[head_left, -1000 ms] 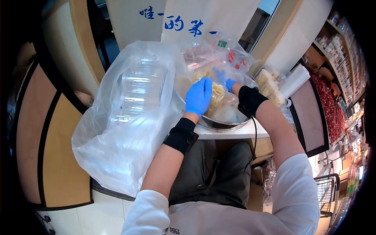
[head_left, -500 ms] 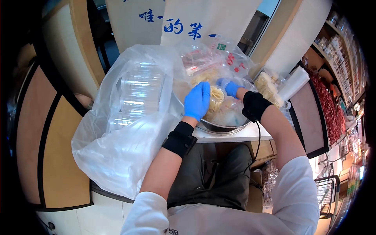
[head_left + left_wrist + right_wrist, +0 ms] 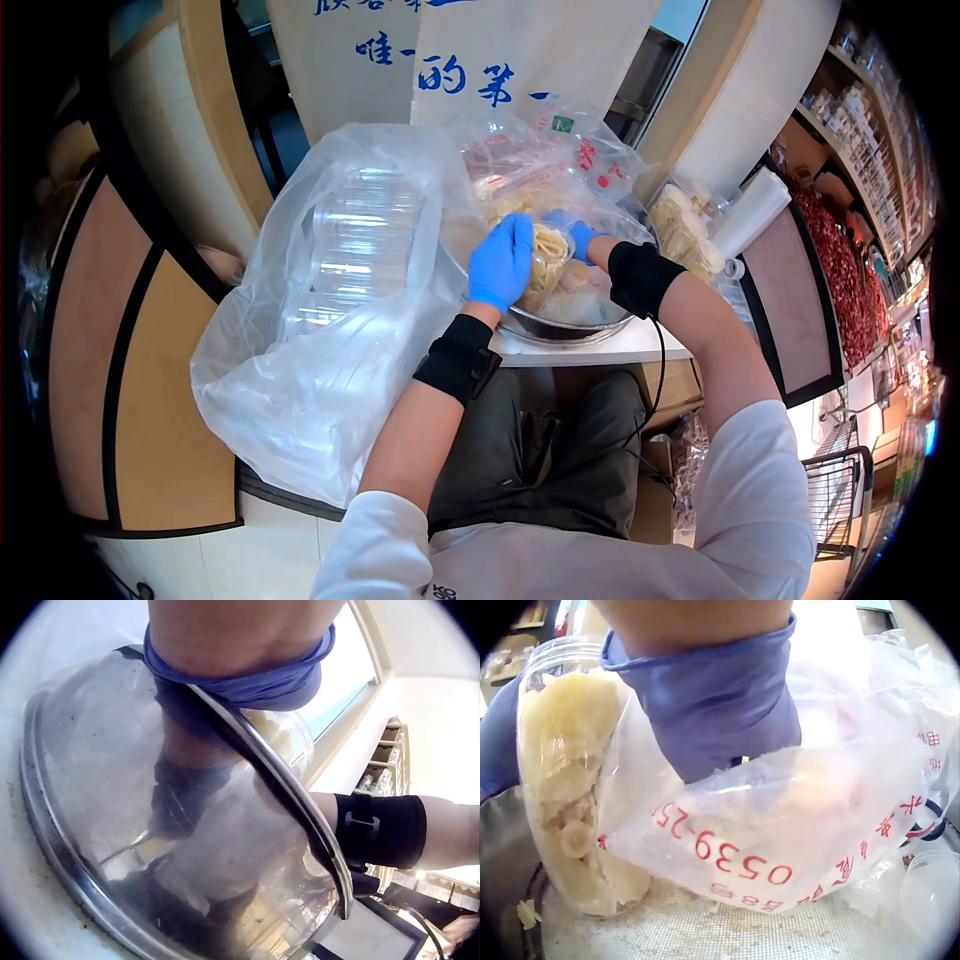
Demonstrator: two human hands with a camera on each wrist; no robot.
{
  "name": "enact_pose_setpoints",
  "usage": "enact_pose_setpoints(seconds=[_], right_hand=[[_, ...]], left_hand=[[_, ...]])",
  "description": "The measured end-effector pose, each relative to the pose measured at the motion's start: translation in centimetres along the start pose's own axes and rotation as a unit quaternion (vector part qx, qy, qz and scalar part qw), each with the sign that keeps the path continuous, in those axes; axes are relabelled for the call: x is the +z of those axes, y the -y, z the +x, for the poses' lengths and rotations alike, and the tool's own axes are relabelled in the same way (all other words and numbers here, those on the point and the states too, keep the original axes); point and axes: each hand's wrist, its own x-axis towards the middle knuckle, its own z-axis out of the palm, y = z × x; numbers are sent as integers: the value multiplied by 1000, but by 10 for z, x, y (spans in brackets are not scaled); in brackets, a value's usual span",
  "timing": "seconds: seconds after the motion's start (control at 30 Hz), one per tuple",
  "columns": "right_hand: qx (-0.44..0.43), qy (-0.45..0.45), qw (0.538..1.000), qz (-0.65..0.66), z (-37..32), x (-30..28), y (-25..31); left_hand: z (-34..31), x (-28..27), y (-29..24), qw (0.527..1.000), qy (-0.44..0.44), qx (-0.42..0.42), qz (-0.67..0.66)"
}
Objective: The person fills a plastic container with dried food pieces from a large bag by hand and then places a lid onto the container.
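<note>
My blue-gloved left hand (image 3: 502,262) grips a clear plastic jar (image 3: 547,262), nearly full of pale yellow dried slices, over the metal basin (image 3: 572,330). In the right wrist view the open-topped jar (image 3: 574,780) stands slightly tilted beside the bag, the left glove behind it. My right hand (image 3: 582,238), also gloved in blue, reaches into a clear plastic bag (image 3: 757,840) with red print. Its fingers are hidden by the bag, so I cannot tell what they hold. More pale slices (image 3: 508,203) show through the bag's plastic.
A large translucent bag of stacked clear containers (image 3: 365,240) stands left of the basin. Filled jars (image 3: 685,225) and a white plastic roll (image 3: 748,212) lie to the right. A mesh sheet (image 3: 682,934) lies below the jar. A cable (image 3: 660,370) hangs from the right wrist.
My right hand, spread deep in the bag earlier, drew back toward me and now sits lower, near the jar. The left hand and jar have shifted slightly toward me.
</note>
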Motion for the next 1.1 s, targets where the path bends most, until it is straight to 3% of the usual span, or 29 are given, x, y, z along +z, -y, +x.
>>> enact_pose_setpoints(seconds=[0.1,0.17,0.27,0.4,0.47,0.5,0.57,0.8,0.9,0.97,1.1], right_hand=[[-54,17,997,-57,9,16,-25],[-106,-73,991,27,7,18,-26],[-50,-12,999,-16,1,0,-17],[-47,-59,995,-65,-27,-24,0],[114,-91,988,57,-43,-41,15],[115,-87,988,58,-50,-46,16],[112,-136,966,191,-66,-55,9],[138,-76,944,289,-103,-117,28],[131,-87,920,358,-108,-138,51],[141,-120,872,454,-102,-140,63],[129,-60,883,448,-87,-125,81]], left_hand=[[1,1,2,1000,13,-14,3],[0,1,4,999,-6,6,-35],[0,3,7,992,-6,23,-121],[-1,-2,5,992,17,32,-120],[-2,-3,4,993,20,63,-102],[-3,-4,3,993,20,59,-103],[-4,-6,-1,994,30,60,-88],[-4,-6,2,993,53,36,-96],[-7,-4,7,986,43,76,-143],[-7,-3,9,983,47,77,-163],[-6,-4,14,986,44,104,-126]])
